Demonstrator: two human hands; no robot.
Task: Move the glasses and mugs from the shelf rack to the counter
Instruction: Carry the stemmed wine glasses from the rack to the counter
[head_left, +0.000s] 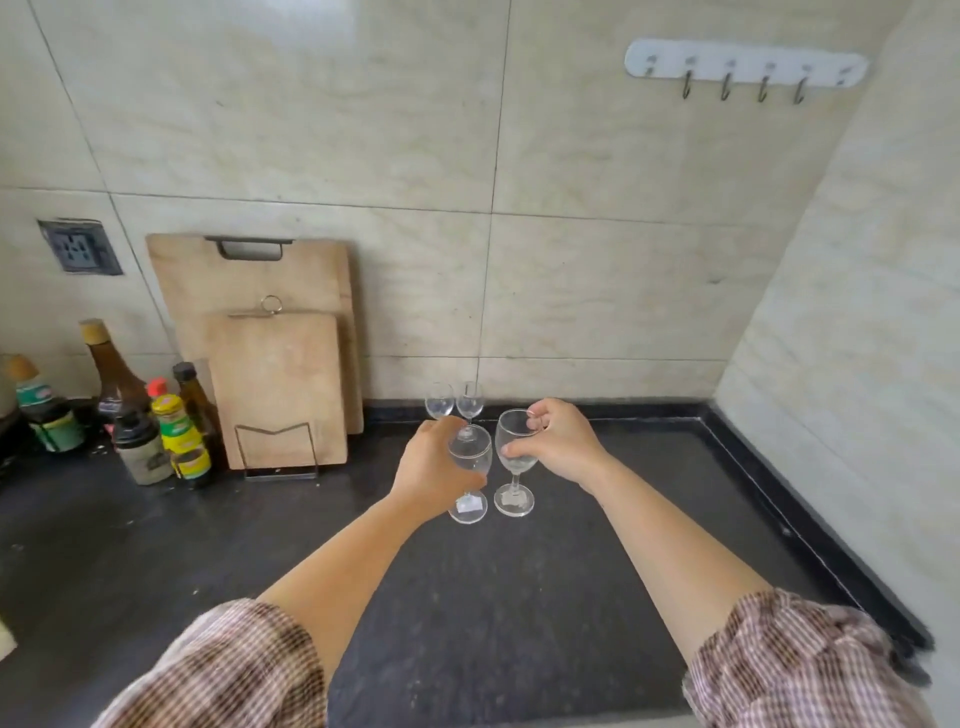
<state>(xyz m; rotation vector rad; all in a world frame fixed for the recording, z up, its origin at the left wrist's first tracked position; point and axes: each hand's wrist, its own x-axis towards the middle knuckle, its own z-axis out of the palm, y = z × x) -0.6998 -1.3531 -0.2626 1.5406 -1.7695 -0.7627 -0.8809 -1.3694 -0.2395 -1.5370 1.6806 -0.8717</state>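
Two clear stemmed glasses stand side by side on the dark counter (597, 571). My left hand (431, 467) is wrapped around the bowl of the left glass (470, 462), whose foot rests on the counter. My right hand (558, 439) grips the bowl and rim of the right glass (511, 447), which also stands upright on its foot. Behind them, near the wall, are two more stemmed glasses: one on the left (439, 401) and one on the right (470, 401). The shelf rack is out of view.
Two wooden cutting boards (275, 374) lean on the wall in a wire stand at the left. Several sauce bottles (174, 431) cluster further left. A hook rail (745, 67) hangs high on the wall. The counter's raised black edge (779, 499) runs along the right wall.
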